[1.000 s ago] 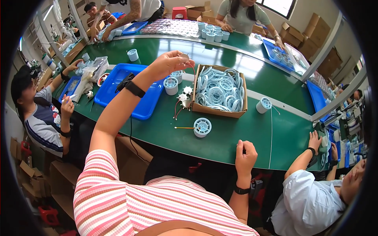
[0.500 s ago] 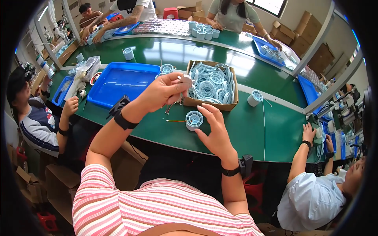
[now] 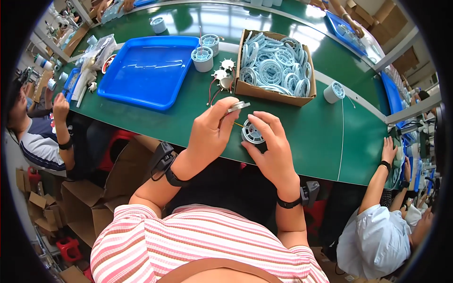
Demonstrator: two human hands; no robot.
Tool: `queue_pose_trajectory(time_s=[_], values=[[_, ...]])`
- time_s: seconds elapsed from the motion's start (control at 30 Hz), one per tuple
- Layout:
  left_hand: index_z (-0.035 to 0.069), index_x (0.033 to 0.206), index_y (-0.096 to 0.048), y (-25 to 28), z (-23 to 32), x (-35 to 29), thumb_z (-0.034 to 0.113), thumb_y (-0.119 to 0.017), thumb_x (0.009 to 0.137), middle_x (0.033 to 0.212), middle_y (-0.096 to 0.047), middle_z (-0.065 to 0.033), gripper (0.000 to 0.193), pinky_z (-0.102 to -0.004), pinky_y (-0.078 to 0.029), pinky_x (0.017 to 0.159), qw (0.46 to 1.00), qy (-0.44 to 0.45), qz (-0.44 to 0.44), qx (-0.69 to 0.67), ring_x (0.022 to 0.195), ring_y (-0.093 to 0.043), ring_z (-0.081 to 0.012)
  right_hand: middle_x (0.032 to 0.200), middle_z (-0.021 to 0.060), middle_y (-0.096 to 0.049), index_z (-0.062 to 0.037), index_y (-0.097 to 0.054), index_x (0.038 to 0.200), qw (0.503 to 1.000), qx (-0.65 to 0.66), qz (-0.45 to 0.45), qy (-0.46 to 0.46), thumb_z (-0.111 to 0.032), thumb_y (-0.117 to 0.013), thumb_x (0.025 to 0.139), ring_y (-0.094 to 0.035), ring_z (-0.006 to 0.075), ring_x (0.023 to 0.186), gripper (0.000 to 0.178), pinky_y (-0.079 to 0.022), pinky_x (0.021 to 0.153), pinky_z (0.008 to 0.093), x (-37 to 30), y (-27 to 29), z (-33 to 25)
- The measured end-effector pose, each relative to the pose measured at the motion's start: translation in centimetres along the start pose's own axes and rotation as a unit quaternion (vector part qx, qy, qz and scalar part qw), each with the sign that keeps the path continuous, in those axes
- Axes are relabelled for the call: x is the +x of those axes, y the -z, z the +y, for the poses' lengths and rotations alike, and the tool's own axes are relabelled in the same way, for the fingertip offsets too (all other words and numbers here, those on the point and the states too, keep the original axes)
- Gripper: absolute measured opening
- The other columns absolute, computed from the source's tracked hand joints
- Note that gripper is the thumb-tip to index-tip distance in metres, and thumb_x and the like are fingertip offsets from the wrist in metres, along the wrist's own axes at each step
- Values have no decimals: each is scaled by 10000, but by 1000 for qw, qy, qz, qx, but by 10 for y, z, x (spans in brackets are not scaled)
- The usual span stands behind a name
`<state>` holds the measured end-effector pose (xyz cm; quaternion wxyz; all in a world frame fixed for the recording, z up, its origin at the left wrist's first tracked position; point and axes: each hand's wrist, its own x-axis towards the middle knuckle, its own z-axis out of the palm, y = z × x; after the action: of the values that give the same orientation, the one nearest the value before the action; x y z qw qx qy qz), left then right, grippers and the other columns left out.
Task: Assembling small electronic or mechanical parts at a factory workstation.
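Observation:
My left hand (image 3: 211,128) pinches a small flat silvery disc (image 3: 239,106) between thumb and fingers, just above the table's front part. To its right, my right hand (image 3: 275,147) has thumb and fingers curled around a light-blue round spool-like housing (image 3: 253,132) with a spoked top. A thin yellow wire (image 3: 239,125) runs from that housing toward my left hand. Beyond my left hand lie several small white star-shaped parts (image 3: 220,74) with red wires, and two more light-blue housings (image 3: 202,59) stand behind them.
A blue tray (image 3: 141,99) lies at the left on the green table (image 3: 302,137). The cardboard box (image 3: 283,95) behind my right hand is full of light-blue rings. Another housing (image 3: 334,92) with a wire stands farther right. Co-workers sit at both sides.
My left hand has come down and nearer, bringing the disc close to the housing. My right hand has closed from open fingers onto the housing. The view has tilted downward.

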<state>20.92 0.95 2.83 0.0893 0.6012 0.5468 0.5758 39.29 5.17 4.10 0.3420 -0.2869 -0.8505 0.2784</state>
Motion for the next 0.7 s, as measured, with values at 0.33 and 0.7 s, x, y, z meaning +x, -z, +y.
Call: queue_pose_trajectory(time_s=[0.33, 0.7], values=[[23, 1147, -688, 13, 7, -2, -31, -666, 934, 896, -696, -92, 221, -251, -496, 616, 996, 55, -62, -41, 705, -625, -110, 1383, 157, -565, -70, -613, 1351, 997, -36, 66, 4, -168, -865, 758, -597, 321, 1168, 652, -485, 968, 428, -15, 9, -4], [9, 1061, -748, 19, 30, 9, -101, -708, 865, 977, -693, -84, 228, -255, -503, 622, 887, 251, -204, -329, 761, -655, -157, 1320, 208, -608, -1, -676, 1258, 947, 293, 98, -94, 80, -813, 766, -680, 246, 1082, 518, -597, 846, 313, -14, 21, -26]])
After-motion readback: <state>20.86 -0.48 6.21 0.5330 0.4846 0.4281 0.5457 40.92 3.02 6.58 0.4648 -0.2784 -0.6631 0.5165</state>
